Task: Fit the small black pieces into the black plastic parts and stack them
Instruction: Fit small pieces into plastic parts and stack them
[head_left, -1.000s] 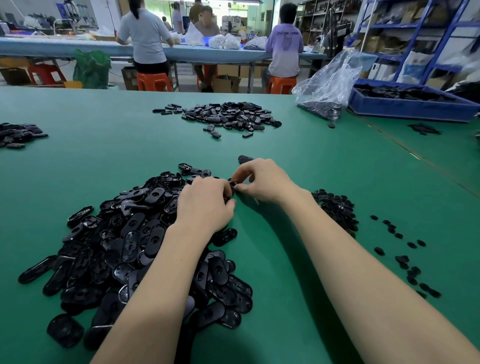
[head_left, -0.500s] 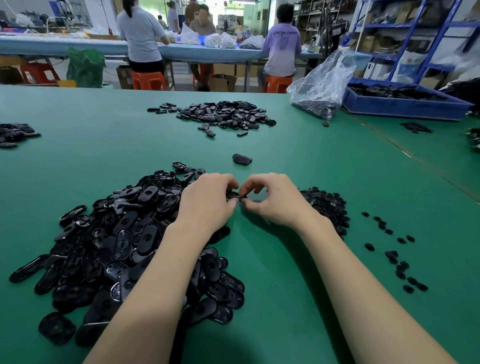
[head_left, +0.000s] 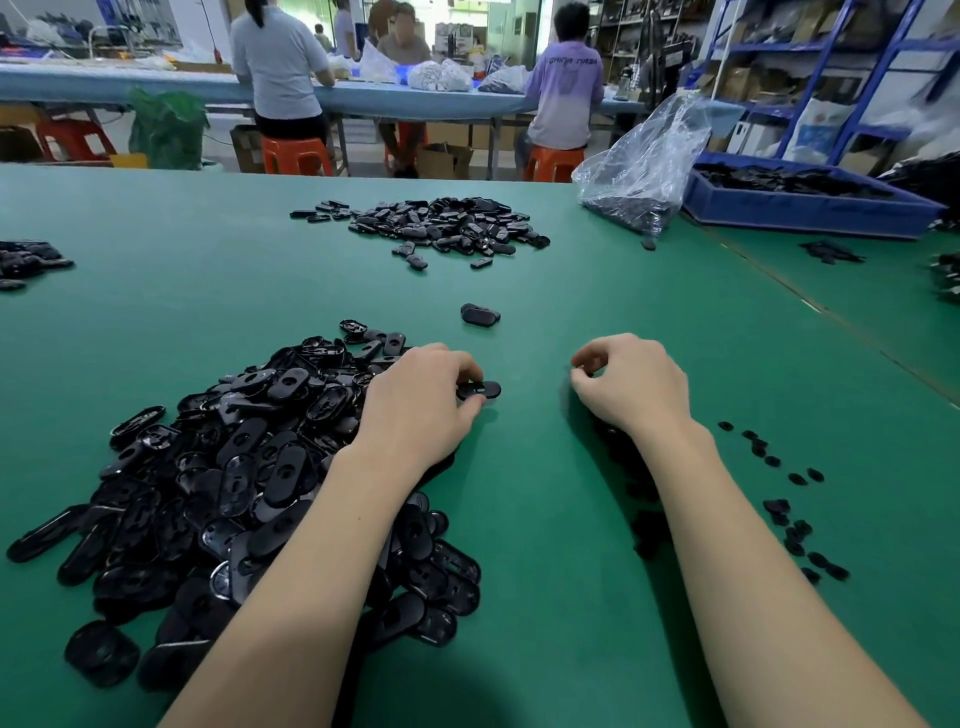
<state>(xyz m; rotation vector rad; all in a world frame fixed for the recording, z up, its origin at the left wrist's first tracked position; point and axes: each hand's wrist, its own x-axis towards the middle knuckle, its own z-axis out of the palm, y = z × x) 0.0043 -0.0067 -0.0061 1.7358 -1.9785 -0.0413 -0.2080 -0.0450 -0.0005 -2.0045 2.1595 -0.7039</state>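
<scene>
**Holding one fitted part, reaching for the next small piece**

Gripping an oval black plastic part (head_left: 479, 389) at its near end, my left hand (head_left: 418, 402) has its fingers curled over it, and the part pokes out past my fingertips onto the green mat (head_left: 545, 597). Nearest me, under and left of that wrist, lies the big heap of unfitted parts (head_left: 218, 478): glossy, shallow, rounded shells, many showing a slot or hole in the middle. My right hand (head_left: 631, 387) hangs apart from the left, thumb and forefinger drawn close; whether they pinch anything I cannot tell. Below and right of that wrist sit the small black pieces (head_left: 795, 530), dull little ovals, some scattered, some shadowed by my forearm.

I judge the step to be between fits: this part looks ready to go onto a stack. The next move calls for setting it down squarely, then picking one tiny piece cleanly, which should be fiddly.

Just beyond my left fingertips lies a short stack (head_left: 480, 314). Farther off is another pile of parts (head_left: 447, 226).
</scene>
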